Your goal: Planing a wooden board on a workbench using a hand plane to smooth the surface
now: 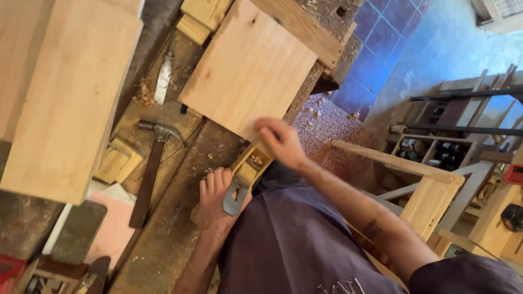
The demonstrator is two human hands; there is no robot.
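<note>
A wooden hand plane (248, 170) with a grey metal blade lies at the workbench's near edge, against a pale wooden board (248, 71). My left hand (215, 197) grips the plane's rear end, by the blade. Blurred, my right hand (280, 142) rests over the plane's front end, where it meets the board's near edge.
A claw hammer (150, 171) with a dark wooden handle lies on the worn bench (180, 228), left of the plane. A large plank (65, 98) covers the left. Small wood blocks (117, 162) and a whitish tube (162, 79) sit nearby. A wooden frame (430, 193) stands at right over tiled floor.
</note>
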